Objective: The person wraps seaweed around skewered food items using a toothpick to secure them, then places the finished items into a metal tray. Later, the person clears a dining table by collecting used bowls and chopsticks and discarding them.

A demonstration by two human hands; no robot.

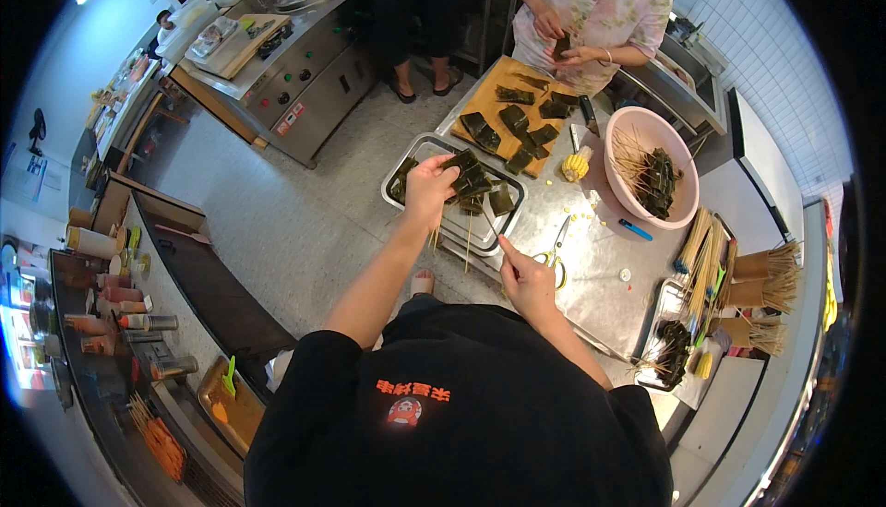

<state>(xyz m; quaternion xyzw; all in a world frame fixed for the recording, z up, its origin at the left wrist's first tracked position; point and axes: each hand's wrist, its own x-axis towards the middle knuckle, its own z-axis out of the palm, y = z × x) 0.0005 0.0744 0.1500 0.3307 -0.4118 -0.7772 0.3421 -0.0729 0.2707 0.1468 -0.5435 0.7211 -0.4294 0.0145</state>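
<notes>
Folded dark green sheets, probably kelp (467, 171), are pinched in my left hand (426, 192) above a metal tray (518, 215). My right hand (527, 283) grips a thin skewer (490, 222) that slants up towards those sheets; whether its tip has pierced them is hard to tell. More kelp pieces (501, 197) lie in the tray, and a skewer (468, 247) sticks out over its near edge. Yellow-handled scissors (559, 263) rest on the steel table (595, 299), just right of my right hand.
Across the table a co-worker (599, 22) holds a dark piece by a wooden board (484, 97) with kelp. A knife (589, 114), corn (574, 167), blue cutter (635, 230) and pink basin (613, 178) of skewers stand rightward. Skewer bundles (704, 251) lie farther right. Another person (415, 9) stands behind.
</notes>
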